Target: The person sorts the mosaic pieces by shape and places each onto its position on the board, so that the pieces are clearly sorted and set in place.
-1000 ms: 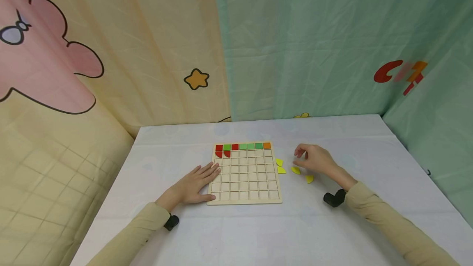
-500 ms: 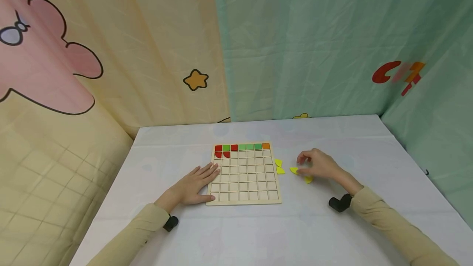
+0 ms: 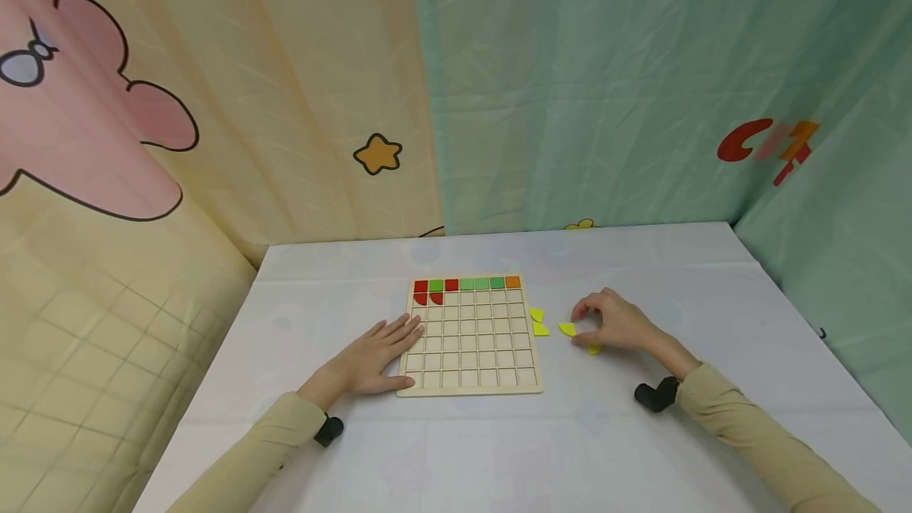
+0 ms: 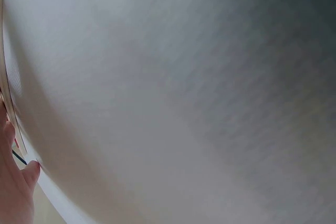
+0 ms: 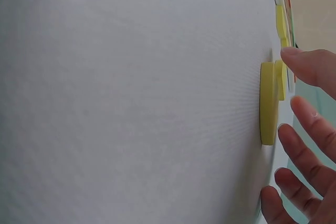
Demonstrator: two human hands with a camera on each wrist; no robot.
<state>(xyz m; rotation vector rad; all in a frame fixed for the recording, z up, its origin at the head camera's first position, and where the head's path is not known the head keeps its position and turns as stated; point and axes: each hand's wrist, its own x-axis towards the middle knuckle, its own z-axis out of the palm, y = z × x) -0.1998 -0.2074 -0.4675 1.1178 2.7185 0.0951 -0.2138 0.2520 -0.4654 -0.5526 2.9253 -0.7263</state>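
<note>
A wooden grid board lies on the white-covered table. My left hand rests flat over its left edge, fingers spread on the outer cells. Right of the board, my right hand hovers low with thumb and fingers apart. A yellow quarter-round piece lies just left of its fingertips, and a second yellow piece is partly hidden under the hand. In the right wrist view, thumb and fingers stand around a thick yellow piece without pinching it. Two red quarter-round pieces sit in the board's second row.
Red, green and orange squares fill the board's top row. Two yellow pieces with a curved cut-out lie beside the board's right edge. A patterned curtain hangs behind the table. Black wrist cameras are strapped below both hands.
My right hand has moved slightly down and right, over the lower yellow piece, its thumb lowering between the two pieces. My left hand has stayed on the board.
</note>
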